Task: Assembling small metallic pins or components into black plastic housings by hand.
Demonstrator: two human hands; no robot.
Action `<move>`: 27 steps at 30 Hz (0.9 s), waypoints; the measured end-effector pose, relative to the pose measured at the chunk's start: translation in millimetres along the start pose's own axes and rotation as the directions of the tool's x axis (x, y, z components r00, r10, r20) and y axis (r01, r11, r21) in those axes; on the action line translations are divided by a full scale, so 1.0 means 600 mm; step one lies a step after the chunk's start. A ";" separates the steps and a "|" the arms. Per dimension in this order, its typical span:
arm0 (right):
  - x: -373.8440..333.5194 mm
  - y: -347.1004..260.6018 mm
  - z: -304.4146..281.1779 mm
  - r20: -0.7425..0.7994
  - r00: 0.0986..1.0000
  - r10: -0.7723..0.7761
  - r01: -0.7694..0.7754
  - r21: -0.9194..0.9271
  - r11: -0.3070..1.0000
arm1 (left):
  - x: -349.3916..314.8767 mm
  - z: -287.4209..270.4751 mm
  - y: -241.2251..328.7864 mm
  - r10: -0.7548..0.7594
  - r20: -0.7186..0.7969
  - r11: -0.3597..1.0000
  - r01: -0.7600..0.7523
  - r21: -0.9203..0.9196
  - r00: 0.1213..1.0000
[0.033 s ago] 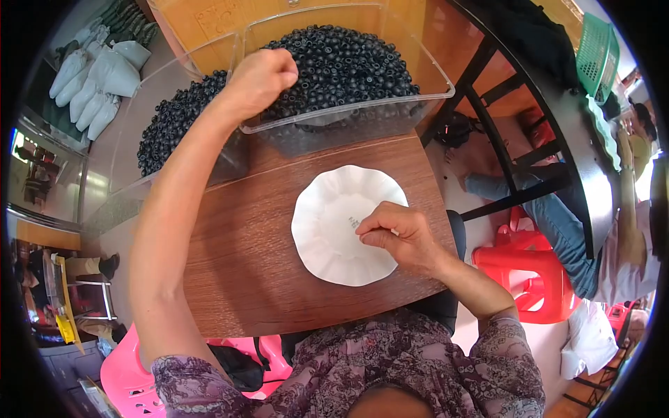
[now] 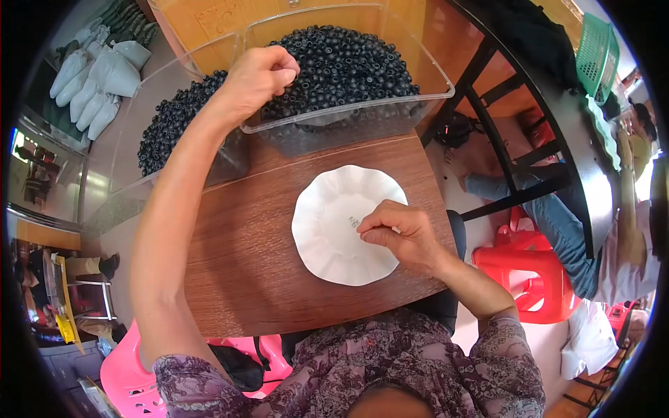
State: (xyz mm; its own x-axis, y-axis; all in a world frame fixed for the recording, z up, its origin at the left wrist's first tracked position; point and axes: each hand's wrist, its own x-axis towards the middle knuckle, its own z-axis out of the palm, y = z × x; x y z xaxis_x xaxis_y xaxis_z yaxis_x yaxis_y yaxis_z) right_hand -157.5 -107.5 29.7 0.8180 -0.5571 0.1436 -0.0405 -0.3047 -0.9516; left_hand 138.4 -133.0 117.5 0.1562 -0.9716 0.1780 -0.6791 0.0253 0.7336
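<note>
A white plate point(image 2: 327, 209) with a wavy rim lies on the brown wooden table. Over its right half my right hand point(image 2: 404, 233) is closed in a pinch, thumb against forefinger; whatever is between the tips is too small to make out. Small dark marks or bits show at the plate's middle, beside those fingertips. My left hand point(image 2: 258, 80) reaches far forward, fingers curled together, above the near left corner of a clear plastic bin. That bin holds a heap of small black ring-like parts point(image 2: 341, 66). Anything in the left fingers is hidden.
A second clear bin with more black parts point(image 2: 171, 125) stands to the left, partly behind my left arm. White sacks point(image 2: 104, 73) lie at the far left. On the right are a black table point(image 2: 557, 118), a red stool point(image 2: 523, 272) and a seated person's legs.
My left hand has shifted slightly and its fingers have loosened a little over the bin. The right hand has hardly moved over the plate.
</note>
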 end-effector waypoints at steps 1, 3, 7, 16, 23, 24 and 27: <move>-0.001 -0.002 -0.003 0.001 1.000 -0.001 0.001 0.002 1.000 | -0.023 -0.001 0.022 -0.071 0.014 0.959 0.072 -0.273 0.997; -0.001 -0.007 -0.003 -0.048 0.998 0.043 -0.039 0.080 0.996 | -0.071 0.005 0.051 -0.069 -0.034 0.863 0.043 -0.503 0.997; 0.001 -0.022 -0.001 -0.114 0.993 0.013 -0.009 0.032 0.999 | -0.161 0.042 0.064 -0.146 0.019 0.571 0.100 -0.815 0.989; 0.000 -0.045 0.019 -0.191 0.982 0.015 0.012 0.138 0.990 | -0.271 0.164 0.037 -0.236 0.108 0.076 0.129 -0.989 0.966; -0.013 -0.056 0.034 -0.228 0.973 0.024 0.021 0.193 0.981 | -0.308 0.204 0.056 -0.308 0.082 0.046 0.100 -0.994 0.948; -0.015 -0.057 0.035 -0.219 0.975 -0.040 0.069 0.126 0.990 | -0.312 0.209 0.057 -0.310 0.085 0.038 0.101 -0.994 0.947; -0.015 -0.063 0.039 -0.195 0.974 -0.119 0.135 0.075 0.988 | -0.319 0.224 0.058 -0.298 0.074 -0.041 0.065 -0.997 0.952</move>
State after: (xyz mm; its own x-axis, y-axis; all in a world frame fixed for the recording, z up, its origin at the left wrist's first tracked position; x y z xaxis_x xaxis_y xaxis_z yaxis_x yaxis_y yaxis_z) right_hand -149.9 -72.6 58.1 0.6892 -0.6570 0.3056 0.1135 -0.3187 -0.9410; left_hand -11.5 22.0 20.8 0.2980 -0.9495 -0.0982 0.7531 0.1707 0.6354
